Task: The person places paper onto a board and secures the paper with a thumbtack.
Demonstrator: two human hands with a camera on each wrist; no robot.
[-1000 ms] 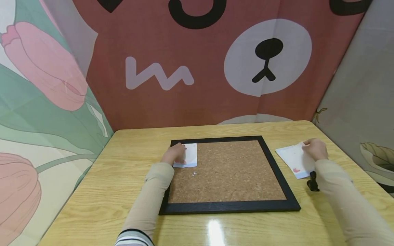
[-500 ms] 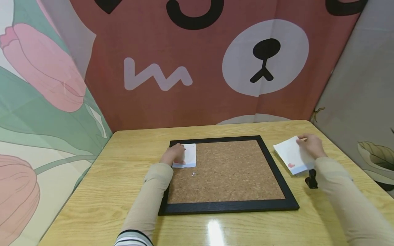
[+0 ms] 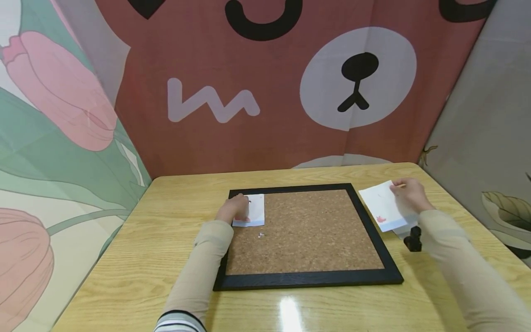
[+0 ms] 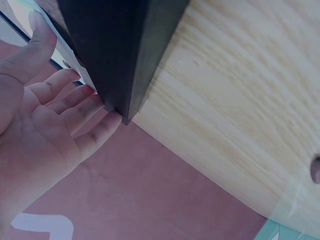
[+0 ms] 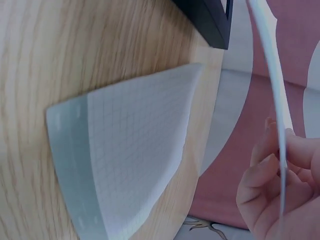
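In the head view, a cork board (image 3: 315, 235) with a black frame lies on the table. A small white sheet of paper (image 3: 257, 210) sits at its upper left corner. My left hand (image 3: 233, 208) rests there, its thumb on the sheet and fingertips at the frame edge (image 4: 122, 95). A dark dot, perhaps a pin head, shows on that sheet. Right of the board, my right hand (image 3: 411, 193) pinches another white sheet (image 3: 378, 207) with a pink print, raised above the table. Below it lies a grid-ruled sheet (image 5: 135, 145), partly hidden in the head view.
Small shiny clear bits (image 3: 261, 235), too small to identify, lie on the cork below the left sheet. A black device (image 3: 413, 240) is at the right wrist. The wooden table (image 3: 174, 244) ends at printed fabric walls (image 3: 249, 147) behind and at both sides.
My right hand has lifted its sheet and moved left toward the board, leaving another sheet partly showing beneath. My left hand and its sheet stay in place.
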